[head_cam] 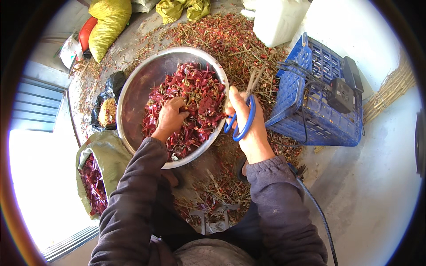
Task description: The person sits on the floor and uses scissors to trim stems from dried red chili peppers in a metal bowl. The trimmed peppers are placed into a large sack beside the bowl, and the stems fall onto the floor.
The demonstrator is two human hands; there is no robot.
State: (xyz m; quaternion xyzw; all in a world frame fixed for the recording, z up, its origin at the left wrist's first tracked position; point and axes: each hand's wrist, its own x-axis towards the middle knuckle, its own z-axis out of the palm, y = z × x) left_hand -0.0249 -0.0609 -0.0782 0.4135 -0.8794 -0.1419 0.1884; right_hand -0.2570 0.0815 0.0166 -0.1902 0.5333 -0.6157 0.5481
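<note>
A wide metal basin (133, 83) before me holds a heap of dried red chili peppers (196, 83), many with their stems on. My left hand (171, 114) reaches into the heap, its fingers curled down onto the peppers; whether it grips one is hidden. Over the basin's right rim, my right hand (256, 136) holds scissors (250, 121) with blue looped handles. The narrow blades point up and away from me and look slightly parted. A dark red pepper lies close to the fingertips of that hand.
Cut stems and pepper scraps (216, 33) litter the floor. To the right stands a blue plastic crate (289, 116) with cables and a black device (341, 95). An open woven sack (116, 149) of peppers sits at left. A white jug (279, 23) and yellow sack (108, 26) stand farther off.
</note>
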